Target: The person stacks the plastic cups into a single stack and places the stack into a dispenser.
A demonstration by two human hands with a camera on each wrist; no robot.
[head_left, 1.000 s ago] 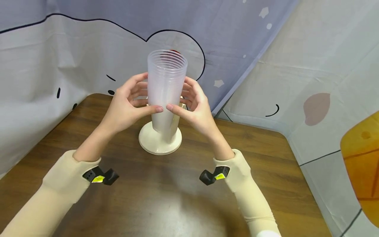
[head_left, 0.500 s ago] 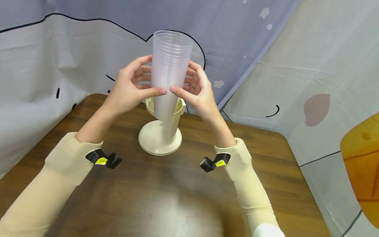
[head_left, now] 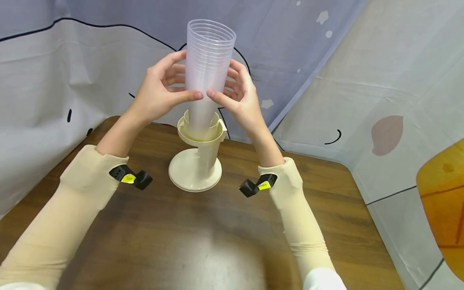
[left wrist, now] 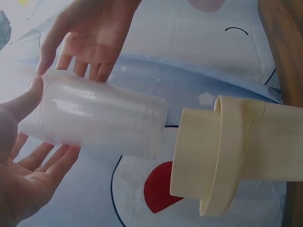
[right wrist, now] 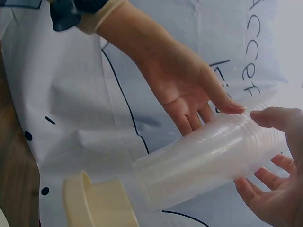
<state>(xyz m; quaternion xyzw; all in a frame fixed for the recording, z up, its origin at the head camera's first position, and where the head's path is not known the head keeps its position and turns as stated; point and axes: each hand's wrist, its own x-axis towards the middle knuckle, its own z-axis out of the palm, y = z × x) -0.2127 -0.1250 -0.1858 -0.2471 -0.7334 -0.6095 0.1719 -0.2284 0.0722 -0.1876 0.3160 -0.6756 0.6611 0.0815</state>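
A tall stack of clear plastic cups [head_left: 206, 68] is held upright between my two hands, rims up. My left hand [head_left: 161, 86] grips its left side, thumb across the front and fingers curled behind. From the other side my right hand [head_left: 241, 94] grips it the same way, the thumb tips close together. Below stands a cream cup holder [head_left: 210, 151] with a ring-shaped top and round base. In the left wrist view a gap shows between the stack's bottom [left wrist: 158, 127] and the holder's ring [left wrist: 196, 153].
The holder's round base [head_left: 188, 171] rests on a brown wooden table [head_left: 203, 229]. A printed cloth curtain [head_left: 119, 60] hangs close behind the table and along its right side. Black cameras [head_left: 132, 177] are strapped to both wrists over cream sleeves.
Both hands have raised the cup stack, from in front of the holder to above its ring. The ring has come into sight beneath the cups. The holder has stayed in place.
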